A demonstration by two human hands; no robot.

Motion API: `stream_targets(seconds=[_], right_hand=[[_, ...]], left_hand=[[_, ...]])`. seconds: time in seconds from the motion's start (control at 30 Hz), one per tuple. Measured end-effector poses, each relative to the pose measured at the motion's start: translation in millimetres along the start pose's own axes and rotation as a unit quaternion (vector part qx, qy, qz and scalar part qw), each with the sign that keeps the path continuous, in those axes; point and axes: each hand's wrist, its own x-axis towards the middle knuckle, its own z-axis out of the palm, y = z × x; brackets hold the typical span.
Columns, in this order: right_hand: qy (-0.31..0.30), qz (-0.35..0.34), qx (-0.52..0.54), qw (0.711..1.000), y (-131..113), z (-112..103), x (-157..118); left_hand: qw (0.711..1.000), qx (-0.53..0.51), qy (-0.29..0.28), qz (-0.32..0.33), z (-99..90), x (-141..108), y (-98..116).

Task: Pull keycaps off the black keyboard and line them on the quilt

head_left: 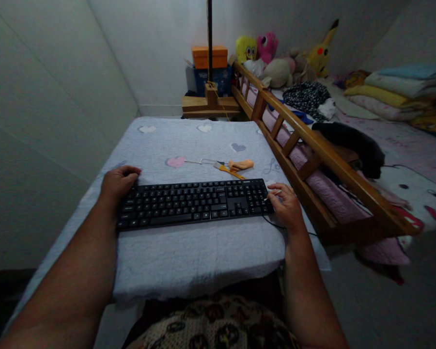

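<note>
A black keyboard (194, 203) lies across the cloth-covered table (199, 252). At its left end is my left hand (119, 184), fingers curled together round the upper left corner. My right hand (286, 202), by the number pad, pinches a thin white cotton swab (273, 193), its tip over the keys at the right end. Behind the keyboard lie a brush with an orange handle (229, 170), a folded orange cloth (241, 165) and a thin wire-like tool (202, 161). A black cable (274, 223) runs out beneath my right hand.
A wooden bed rail (301, 131) runs along the table's right side. On the bed beyond are plush toys (246, 48), clothes and folded bedding (403, 92). An orange box (210, 56) and a wooden stand with a dark pole (210, 43) are behind the table.
</note>
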Motion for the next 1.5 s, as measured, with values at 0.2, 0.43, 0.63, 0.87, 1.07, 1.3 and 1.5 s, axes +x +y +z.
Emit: stream_targets(seconds=[0.2, 0.43, 0.63, 0.87, 1.07, 1.3, 1.5], right_hand=[[0.005, -0.005, 0.004, 1.0, -0.2, 0.3, -0.1], [-0.012, -0.006, 0.018, 1.0, -4.5, 2.2, 0.1], [-0.023, -0.003, 0.027, 0.999, -8.2, 4.3, 0.5], [-0.028, -0.011, 0.029, 0.999, -9.6, 7.2, -0.5], [-0.031, -0.013, 0.037, 0.999, -10.1, 8.1, -0.7], [-0.048, -0.024, 0.041, 0.998, -12.6, 9.6, 0.7], [-0.045, -0.032, 0.039, 0.998, -14.3, 13.0, 0.2]], left_hand=[[1.0, 0.004, 0.005, 0.004, 1.0, 0.0, -1.8], [1.0, 0.004, -0.001, 0.003, 0.7, 1.3, -3.3], [1.0, 0.002, -0.001, -0.001, 0.5, 1.0, -2.7], [1.0, 0.006, -0.001, -0.006, 1.8, 3.1, -5.9], [1.0, 0.003, 0.0, 0.003, 1.6, 2.0, -4.7], [1.0, 0.008, -0.003, -0.004, 1.4, 1.2, -3.6], [1.0, 0.0, 0.001, 0.003, 2.1, 3.0, -5.3]])
